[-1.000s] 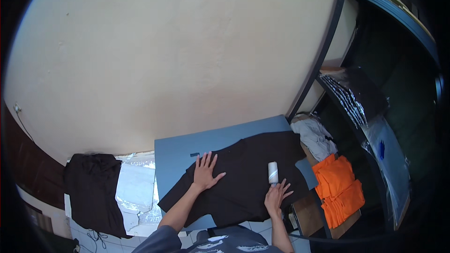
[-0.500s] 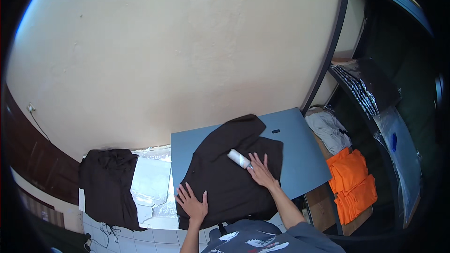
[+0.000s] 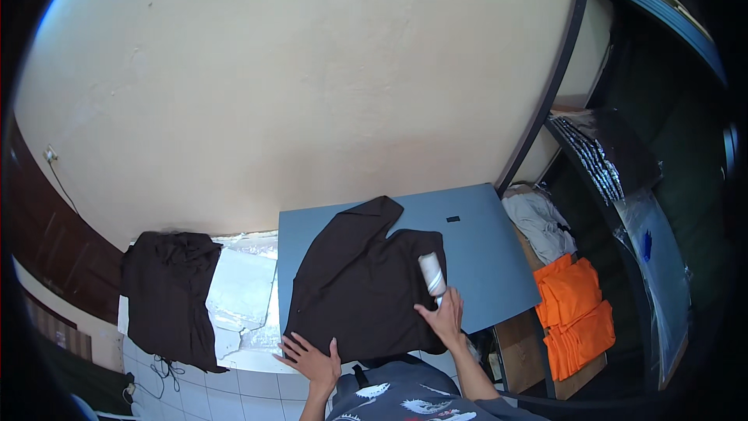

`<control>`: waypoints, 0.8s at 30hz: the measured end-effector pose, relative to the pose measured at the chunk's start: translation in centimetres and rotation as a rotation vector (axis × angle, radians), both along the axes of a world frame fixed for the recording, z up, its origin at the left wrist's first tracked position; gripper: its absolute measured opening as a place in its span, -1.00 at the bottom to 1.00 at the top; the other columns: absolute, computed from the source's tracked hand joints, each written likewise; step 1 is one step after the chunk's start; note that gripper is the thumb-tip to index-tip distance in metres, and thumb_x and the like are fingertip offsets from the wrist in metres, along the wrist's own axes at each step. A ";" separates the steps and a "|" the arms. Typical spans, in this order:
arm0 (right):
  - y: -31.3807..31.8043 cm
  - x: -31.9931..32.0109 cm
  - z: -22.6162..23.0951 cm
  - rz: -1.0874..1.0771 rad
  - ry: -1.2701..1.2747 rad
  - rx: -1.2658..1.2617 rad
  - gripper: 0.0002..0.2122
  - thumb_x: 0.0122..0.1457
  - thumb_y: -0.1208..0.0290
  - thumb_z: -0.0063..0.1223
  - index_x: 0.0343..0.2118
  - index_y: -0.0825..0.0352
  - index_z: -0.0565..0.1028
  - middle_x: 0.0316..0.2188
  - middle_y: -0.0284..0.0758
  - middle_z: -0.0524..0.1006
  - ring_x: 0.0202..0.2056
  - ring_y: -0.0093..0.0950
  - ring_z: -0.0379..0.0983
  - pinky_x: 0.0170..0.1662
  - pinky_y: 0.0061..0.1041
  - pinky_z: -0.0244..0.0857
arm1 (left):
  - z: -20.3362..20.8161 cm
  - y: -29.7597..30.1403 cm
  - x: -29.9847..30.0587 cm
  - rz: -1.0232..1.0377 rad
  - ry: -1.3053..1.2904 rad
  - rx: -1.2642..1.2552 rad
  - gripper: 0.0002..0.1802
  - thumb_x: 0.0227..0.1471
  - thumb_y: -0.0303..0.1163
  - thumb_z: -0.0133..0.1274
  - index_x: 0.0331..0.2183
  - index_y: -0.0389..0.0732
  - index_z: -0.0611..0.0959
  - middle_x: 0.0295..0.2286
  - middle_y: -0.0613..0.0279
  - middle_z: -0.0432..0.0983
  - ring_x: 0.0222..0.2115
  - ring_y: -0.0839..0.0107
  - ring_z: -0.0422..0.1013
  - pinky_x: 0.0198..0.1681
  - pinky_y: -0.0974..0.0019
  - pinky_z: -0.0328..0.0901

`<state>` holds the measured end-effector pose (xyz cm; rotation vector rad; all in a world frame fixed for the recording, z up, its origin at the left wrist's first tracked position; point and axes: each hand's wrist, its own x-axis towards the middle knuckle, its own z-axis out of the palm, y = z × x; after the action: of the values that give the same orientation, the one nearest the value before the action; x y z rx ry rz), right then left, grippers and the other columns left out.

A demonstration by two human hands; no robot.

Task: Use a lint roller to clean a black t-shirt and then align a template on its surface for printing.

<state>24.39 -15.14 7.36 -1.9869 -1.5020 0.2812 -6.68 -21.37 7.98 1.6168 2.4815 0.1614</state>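
A dark brown garment [image 3: 354,281], with a sleeve pointing to the far side, lies spread on a blue-grey board-like tabletop [image 3: 491,257]. My left hand [image 3: 313,360] rests on its near left edge, fingers spread. At the near right, my right hand [image 3: 447,321] is closed round the handle of a lint roller [image 3: 431,271]. The roller's white cylinder points away from me over the garment's right part. Most of the handle is hidden by my fingers.
Left of the tabletop, another dark garment [image 3: 170,296] lies beside a white flat packet [image 3: 243,288]. On the right stands a dark metal rack [image 3: 552,82], with folded orange cloth [image 3: 573,304] and grey cloth [image 3: 538,222] on its lower shelf. A wall [image 3: 312,93] rises behind.
The garment has shifted left and a little nearer to me. My right hand has drawn back toward me and right, and the lint roller has turned to point more straight away. My left hand has come nearer.
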 end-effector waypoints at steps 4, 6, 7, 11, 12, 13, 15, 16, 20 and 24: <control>-1.6 -0.3 -1.7 -0.066 -0.041 0.079 -0.36 -0.13 0.22 0.53 -0.10 0.57 0.46 -0.12 -0.03 0.38 -0.01 -0.04 0.34 0.06 -0.15 0.26 | 0.1 1.6 0.2 -0.138 -0.012 0.149 0.12 0.13 0.24 0.01 0.27 -0.62 0.19 0.28 -0.61 -0.05 0.36 -0.45 -0.25 0.32 -0.50 -0.59; -1.9 -0.2 -2.1 -0.197 0.134 0.098 -0.42 -0.08 0.35 0.50 -0.09 0.60 0.43 -0.06 0.01 0.33 0.00 0.00 0.33 0.06 -0.14 0.25 | 1.1 4.2 1.0 -0.383 -0.054 0.318 -0.10 0.16 0.01 0.13 0.23 -0.54 0.30 0.30 -0.52 -0.03 0.37 -0.38 -0.18 0.39 -0.39 -0.38; -1.5 0.0 -1.2 -0.224 0.255 -0.005 -0.49 -0.07 0.42 0.48 -0.15 0.59 0.41 -0.09 0.02 0.33 -0.04 0.04 0.34 0.05 -0.13 0.26 | 0.6 5.5 1.2 -0.461 -0.130 0.369 -0.11 0.15 -0.01 0.16 0.23 -0.53 0.31 0.31 -0.48 -0.03 0.37 -0.34 -0.17 0.41 -0.33 -0.33; 1.5 1.4 -1.0 -0.348 0.442 -0.129 -0.71 -0.06 0.52 0.39 -0.34 0.48 0.47 -0.35 -0.01 0.54 -0.22 -0.01 0.52 -0.10 -0.11 0.38 | -1.9 10.6 2.4 -0.730 -0.268 0.436 -0.10 0.14 -0.02 0.19 0.26 -0.46 0.29 0.33 -0.35 -0.02 0.38 -0.26 -0.13 0.44 -0.20 -0.22; 1.8 1.6 -1.7 -0.304 0.436 -0.034 -0.74 -0.05 0.51 0.37 -0.38 0.47 0.46 -0.43 -0.06 0.56 -0.32 -0.12 0.55 -0.20 -0.16 0.40 | -1.8 10.8 3.2 -0.746 -0.268 0.426 -0.10 0.14 -0.02 0.19 0.26 -0.46 0.29 0.33 -0.35 -0.02 0.38 -0.26 -0.13 0.44 -0.20 -0.22; 2.5 1.1 -1.1 -0.247 0.424 0.065 -0.77 -0.03 0.51 0.35 -0.41 0.45 0.46 -0.51 -0.11 0.58 -0.42 -0.24 0.58 -0.30 -0.20 0.42 | -1.4 11.0 3.7 -0.766 -0.254 0.406 -0.09 0.15 -0.01 0.19 0.28 -0.44 0.27 0.33 -0.33 -0.01 0.39 -0.25 -0.14 0.44 -0.20 -0.23; 2.6 -0.7 -0.5 0.178 0.319 0.185 -0.81 0.00 0.49 0.30 -0.34 0.42 0.54 -0.47 -0.09 0.59 -0.38 -0.21 0.58 -0.24 -0.24 0.42 | -2.2 11.2 3.9 -0.794 -0.235 0.376 -0.03 0.11 -0.02 0.19 0.33 -0.38 0.20 0.34 -0.30 -0.01 0.40 -0.22 -0.15 0.44 -0.20 -0.26; 2.6 -1.7 0.0 0.452 0.202 0.283 -0.81 0.01 0.48 0.29 -0.32 0.40 0.57 -0.44 -0.09 0.60 -0.37 -0.20 0.57 -0.22 -0.24 0.42 | -2.6 11.2 3.9 -0.803 -0.235 0.373 -0.03 0.11 -0.02 0.19 0.33 -0.38 0.20 0.34 -0.30 -0.01 0.40 -0.22 -0.15 0.44 -0.20 -0.26; 0.0 -6.1 4.3 0.850 0.512 -0.365 -0.81 0.10 0.46 0.26 -0.25 0.40 0.61 -0.24 0.00 0.59 -0.18 -0.04 0.53 -0.12 -0.23 0.40 | -4.6 11.2 3.6 -0.805 -0.074 0.397 0.08 -0.14 -0.14 0.24 0.35 -0.30 0.20 0.35 -0.28 -0.01 0.39 -0.19 -0.09 0.43 -0.24 -0.26; -2.0 -6.2 1.1 0.648 0.223 0.098 -0.77 0.04 0.55 0.26 -0.22 0.48 0.56 -0.28 -0.02 0.57 -0.22 0.04 0.52 -0.15 -0.15 0.42 | -2.7 11.2 4.2 -0.799 -0.030 0.312 0.20 -0.26 -0.14 0.30 0.37 -0.27 0.16 0.36 -0.26 -0.03 0.40 -0.16 -0.12 0.45 -0.23 -0.29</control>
<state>18.23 -17.09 8.42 -1.2927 -1.9237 0.6555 -2.51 -10.17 5.27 2.5551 1.6578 0.4597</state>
